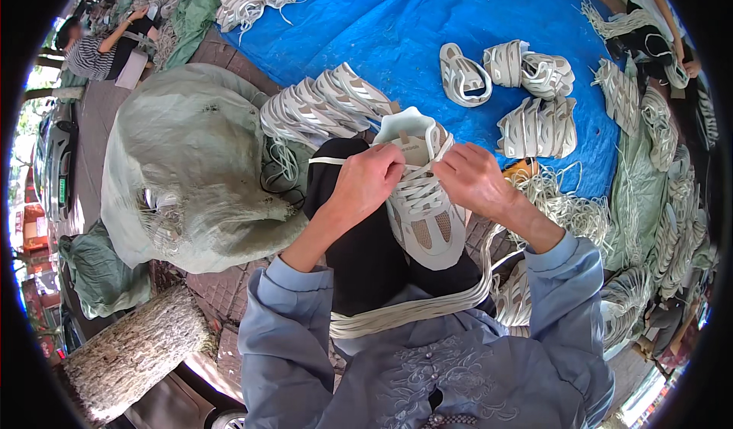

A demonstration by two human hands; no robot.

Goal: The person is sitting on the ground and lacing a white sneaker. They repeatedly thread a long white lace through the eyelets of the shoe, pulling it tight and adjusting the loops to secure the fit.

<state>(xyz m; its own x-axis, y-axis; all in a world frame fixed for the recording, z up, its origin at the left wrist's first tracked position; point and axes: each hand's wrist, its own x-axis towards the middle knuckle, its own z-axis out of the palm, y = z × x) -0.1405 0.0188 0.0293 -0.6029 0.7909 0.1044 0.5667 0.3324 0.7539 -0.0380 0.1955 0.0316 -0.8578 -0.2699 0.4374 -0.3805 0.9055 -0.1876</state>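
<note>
A white and beige sneaker [436, 247] rests on my lap, its toe toward me and its opening away. White shoelace [420, 192] criss-crosses its front. My left hand [369, 174] is closed in a pinch at the left side of the tongue, and a loose lace end sticks out left of it. Across from it, my right hand [475, 177] pinches the lace by the upper right eyelets. The fingertips of both hands are partly hidden. A bundle of white laces [412, 313] lies across my lap, below the shoe's toe.
Ahead spreads a blue tarp [382, 28] with stacked sneakers [537, 127]. Another row of sneakers [324, 107] lies beyond my left knee. A large grey-green sack [191, 169] stands at left, a stone block [141, 353] below it. Tangled laces [569, 204] lie right; other people sit farther off.
</note>
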